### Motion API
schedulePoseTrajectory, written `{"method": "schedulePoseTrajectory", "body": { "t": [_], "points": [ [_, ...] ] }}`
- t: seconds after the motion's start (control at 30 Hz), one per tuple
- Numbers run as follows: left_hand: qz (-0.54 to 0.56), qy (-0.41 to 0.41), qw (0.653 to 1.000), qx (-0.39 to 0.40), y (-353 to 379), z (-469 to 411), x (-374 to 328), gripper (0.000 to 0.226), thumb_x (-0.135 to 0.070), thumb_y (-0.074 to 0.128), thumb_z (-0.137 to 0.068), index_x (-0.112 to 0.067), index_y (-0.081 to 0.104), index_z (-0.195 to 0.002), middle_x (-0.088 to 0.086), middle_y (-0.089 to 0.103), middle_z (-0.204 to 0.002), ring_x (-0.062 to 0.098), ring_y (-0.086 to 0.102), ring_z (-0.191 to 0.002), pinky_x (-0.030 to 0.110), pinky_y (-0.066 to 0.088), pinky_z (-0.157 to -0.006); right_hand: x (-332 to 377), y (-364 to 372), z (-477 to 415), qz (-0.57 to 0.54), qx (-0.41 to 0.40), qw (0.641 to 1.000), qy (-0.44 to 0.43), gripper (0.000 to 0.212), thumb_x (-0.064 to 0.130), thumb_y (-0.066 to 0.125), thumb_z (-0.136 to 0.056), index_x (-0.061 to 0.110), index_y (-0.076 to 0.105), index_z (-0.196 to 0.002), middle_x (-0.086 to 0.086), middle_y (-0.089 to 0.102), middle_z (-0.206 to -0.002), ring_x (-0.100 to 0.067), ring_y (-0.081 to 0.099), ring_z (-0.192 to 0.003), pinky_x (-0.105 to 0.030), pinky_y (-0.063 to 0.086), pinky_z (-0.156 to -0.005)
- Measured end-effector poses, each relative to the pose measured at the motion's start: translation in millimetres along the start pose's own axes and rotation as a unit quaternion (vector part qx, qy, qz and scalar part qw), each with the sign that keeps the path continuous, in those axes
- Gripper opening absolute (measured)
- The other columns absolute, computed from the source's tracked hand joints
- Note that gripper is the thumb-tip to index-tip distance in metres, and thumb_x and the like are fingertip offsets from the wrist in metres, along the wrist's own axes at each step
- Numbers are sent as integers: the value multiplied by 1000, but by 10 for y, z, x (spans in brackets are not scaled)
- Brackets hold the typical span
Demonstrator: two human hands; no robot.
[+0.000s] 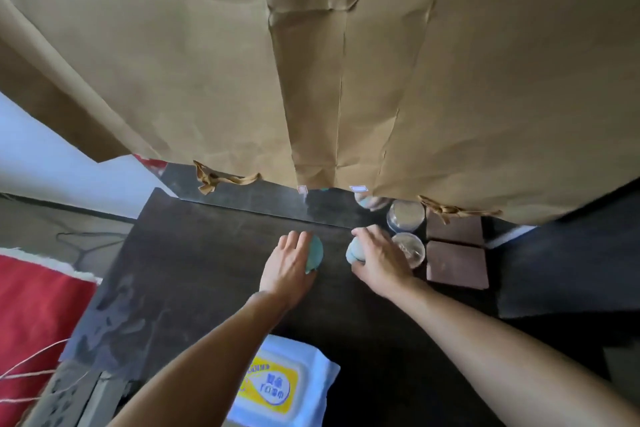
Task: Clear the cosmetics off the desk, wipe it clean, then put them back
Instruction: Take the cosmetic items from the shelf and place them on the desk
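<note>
A: Fingers first. Left hand [289,265]?

B: Fingers close together, draped over a teal container [316,252], with the thumb tip coming round under it. That's a grip, not a rest.

A: Right hand [382,258]?

B: Fingers curled round a pale blue container [354,250], knuckles up. Can't tell if either container is lifted or sitting on the desk [194,253].

A: Why one in each hand?

B: My guess is it's to move two cosmetics per trip, which is quicker.

A: What's next outward?

B: A clear lidded jar [410,250] just beside the right hand, and a brown compact [457,265] right of that. Both are in the back right corner against the mirror strip [263,199], which doubles them.

A: Why are they grouped there?

B: Likely their usual spot; it keeps the middle free.

A: The brown sheet?

B: Brown paper [207,62] hangs over most of the mirror. Can't tell why.

A: Anything for wiping?

B: A wet wipes pack [277,386] at the near edge between the forearms, within easy reach. It looks closed.

A: Stage?

B: The desk's left side looks smudgy, so probably the clearing step. Not certain.
</note>
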State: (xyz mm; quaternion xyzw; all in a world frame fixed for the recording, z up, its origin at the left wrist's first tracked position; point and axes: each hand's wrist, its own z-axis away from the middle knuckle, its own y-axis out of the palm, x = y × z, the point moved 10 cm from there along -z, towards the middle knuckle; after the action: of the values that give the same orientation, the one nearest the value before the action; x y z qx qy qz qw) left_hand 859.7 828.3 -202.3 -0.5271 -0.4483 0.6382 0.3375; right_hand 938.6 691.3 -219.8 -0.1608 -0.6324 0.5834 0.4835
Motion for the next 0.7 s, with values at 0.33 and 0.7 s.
{"method": "schedulePoseTrajectory", "body": {
  "t": [0.33, 0.7],
  "points": [
    [-23, 94, 994, 43, 297, -508, 95, 54, -15, 80, -64, -3, 54, -109, 13, 56, -103, 33, 54, -90, 43, 53, -75, -13, 249, -255, -23, -60, 996, 54, 30, 18, 72, -70, 16, 48, -88, -6, 50, -98, -27, 50, -91, -39, 49, -69],
    [-107, 107, 989, 0, 137, -455, 84, 59, -28, 83, -59, -12, 55, -108, 15, 58, -110, 34, 57, -94, 42, 52, -78, -66, 137, -99, -51, -42, 996, 55, 45, 21, 68, -75, 23, 56, -117, -8, 54, -121, -30, 52, -107, -39, 46, -86]
  ]
}}
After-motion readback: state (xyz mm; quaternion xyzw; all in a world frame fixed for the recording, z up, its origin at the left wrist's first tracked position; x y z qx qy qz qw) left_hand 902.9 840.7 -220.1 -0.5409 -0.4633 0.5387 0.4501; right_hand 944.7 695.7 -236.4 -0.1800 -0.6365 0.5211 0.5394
